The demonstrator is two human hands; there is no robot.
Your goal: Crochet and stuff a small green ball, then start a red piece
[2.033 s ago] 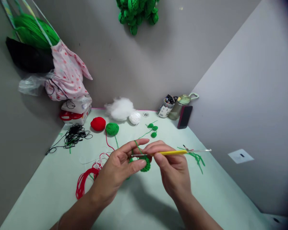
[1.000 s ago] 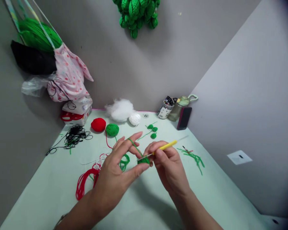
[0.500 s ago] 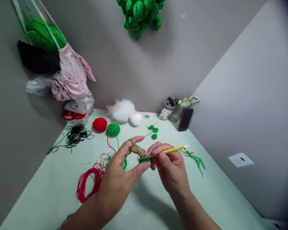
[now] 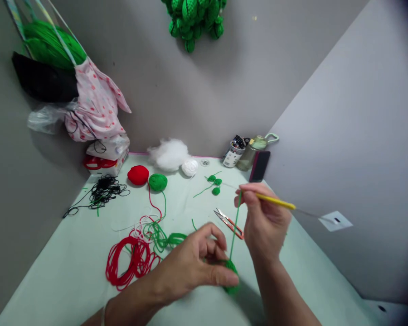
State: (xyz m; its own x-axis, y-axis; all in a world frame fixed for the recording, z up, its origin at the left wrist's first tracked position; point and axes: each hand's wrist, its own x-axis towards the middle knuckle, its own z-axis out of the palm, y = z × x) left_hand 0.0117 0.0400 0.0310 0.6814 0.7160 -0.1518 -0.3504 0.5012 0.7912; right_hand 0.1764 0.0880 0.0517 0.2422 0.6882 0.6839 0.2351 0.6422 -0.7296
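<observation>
toward the worktop's [image 4: 183,199] near edge, the left hand [image 4: 199,260] pinches a green crocheted piece [image 4: 230,265], likely unfinished, its yarn [image 4: 235,231] uncut; the right hand [image 4: 267,226] grips a yellow-handled metal hook [image 4: 277,201]; small green yarn ovals [image 4: 216,191] look done.

both forearms [image 4: 139,294] stretched in from below, left hand [image 4: 193,260] held lower, fingers [image 4: 218,233] kinda curled, thumb [image 4: 219,275] extended sideways, right hand [image 4: 267,224] held higher, fingertips [image 4: 248,186] pinched together

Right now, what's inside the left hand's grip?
The left hand holds a green yarn piece, visible above and below the thumb, which hides its middle; a green strand rises from it.
</observation>
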